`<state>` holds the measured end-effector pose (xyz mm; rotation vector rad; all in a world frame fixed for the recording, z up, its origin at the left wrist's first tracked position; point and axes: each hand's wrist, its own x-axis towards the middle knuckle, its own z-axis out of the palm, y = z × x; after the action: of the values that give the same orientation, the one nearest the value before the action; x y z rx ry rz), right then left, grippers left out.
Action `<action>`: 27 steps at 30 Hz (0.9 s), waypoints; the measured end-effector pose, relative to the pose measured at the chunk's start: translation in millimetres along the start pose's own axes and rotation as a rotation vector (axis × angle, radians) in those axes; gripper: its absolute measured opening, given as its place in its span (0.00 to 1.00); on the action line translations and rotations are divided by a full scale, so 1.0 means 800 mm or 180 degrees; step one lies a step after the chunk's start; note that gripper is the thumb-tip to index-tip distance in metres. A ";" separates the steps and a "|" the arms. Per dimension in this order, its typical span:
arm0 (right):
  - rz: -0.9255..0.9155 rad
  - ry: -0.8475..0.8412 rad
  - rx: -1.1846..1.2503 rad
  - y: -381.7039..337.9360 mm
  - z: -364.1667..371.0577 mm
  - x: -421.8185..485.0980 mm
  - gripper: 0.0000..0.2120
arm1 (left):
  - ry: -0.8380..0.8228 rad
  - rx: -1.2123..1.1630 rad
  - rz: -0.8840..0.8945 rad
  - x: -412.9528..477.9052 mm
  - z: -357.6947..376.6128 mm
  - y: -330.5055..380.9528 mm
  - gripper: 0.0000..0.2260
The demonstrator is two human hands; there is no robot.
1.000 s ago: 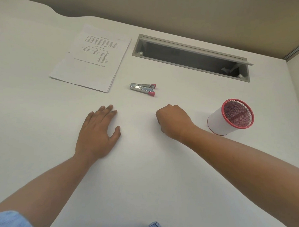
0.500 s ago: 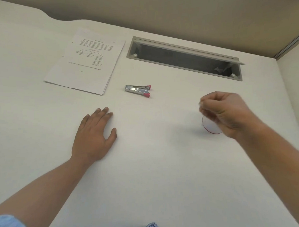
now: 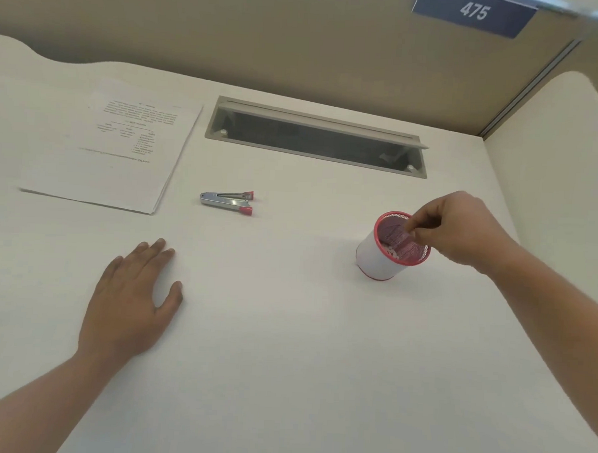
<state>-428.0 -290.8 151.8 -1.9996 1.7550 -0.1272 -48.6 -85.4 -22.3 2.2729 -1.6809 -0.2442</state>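
A white mesh cup with a red rim (image 3: 378, 260) stands on the white desk (image 3: 285, 345) at the right. My right hand (image 3: 455, 229) hovers over its opening with thumb and fingertips pinched together; anything between them is too small to see. Small pale bits lie inside the cup. My left hand (image 3: 129, 308) rests flat on the desk, fingers straight, holding nothing. A small metal stapler with red ends (image 3: 226, 202) lies on the desk between the hands, farther back.
A stack of printed sheets (image 3: 105, 156) lies at the back left. An open grey cable slot (image 3: 315, 138) is sunk into the desk at the back. Beige partition walls close the back and right side (image 3: 551, 151), with a blue sign reading 475 (image 3: 473, 11).
My right hand lifted from the desk near the stapler, fingers curled, and swung right to above the cup. My left hand stayed flat. The camera tilted up.
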 end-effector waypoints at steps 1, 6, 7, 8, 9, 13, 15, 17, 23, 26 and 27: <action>-0.0050 -0.0012 -0.0084 0.001 0.001 0.001 0.09 | -0.0003 -0.0001 -0.0010 0.000 0.000 0.001 0.29; -0.0347 0.0014 -0.0244 -0.001 0.007 0.005 0.11 | -0.0022 0.0015 -0.0002 0.001 0.000 0.001 0.29; -0.0408 -0.0041 -0.0301 -0.002 0.008 0.005 0.12 | -0.0029 0.0017 -0.0003 0.001 0.000 0.000 0.29; -0.0444 -0.0097 -0.0338 -0.002 0.008 0.006 0.13 | -0.0036 0.0012 -0.0011 0.001 0.000 0.000 0.29; -0.0462 -0.0126 -0.0348 -0.003 0.008 0.006 0.14 | -0.0036 0.0011 -0.0016 0.001 0.000 0.001 0.29; -0.0441 -0.0035 -0.0309 -0.002 0.008 0.007 0.14 | -0.0032 0.0009 -0.0017 0.001 0.000 0.001 0.29; -0.0430 -0.0014 -0.0333 -0.002 0.009 0.007 0.12 | -0.0037 0.0018 -0.0019 0.001 -0.001 0.001 0.29; -0.0438 -0.0029 -0.0414 -0.003 0.008 0.008 0.10 | -0.0029 0.0039 0.0004 0.001 -0.001 0.001 0.29; -0.0405 0.0104 -0.0547 -0.004 0.007 0.006 0.10 | -0.0016 -0.0007 -0.0021 0.000 -0.003 0.003 0.29; -0.0408 0.0256 -0.0415 -0.005 0.014 0.004 0.14 | -0.0016 -0.0007 -0.0001 -0.001 -0.003 0.001 0.28; -0.0414 0.0315 -0.0424 -0.005 0.016 0.004 0.14 | -0.0025 -0.0039 -0.0002 0.000 -0.001 0.001 0.28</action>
<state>-419.1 -289.7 141.8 -2.2389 1.7330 -0.1576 -49.2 -85.1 -21.4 2.2664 -1.6780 -0.2630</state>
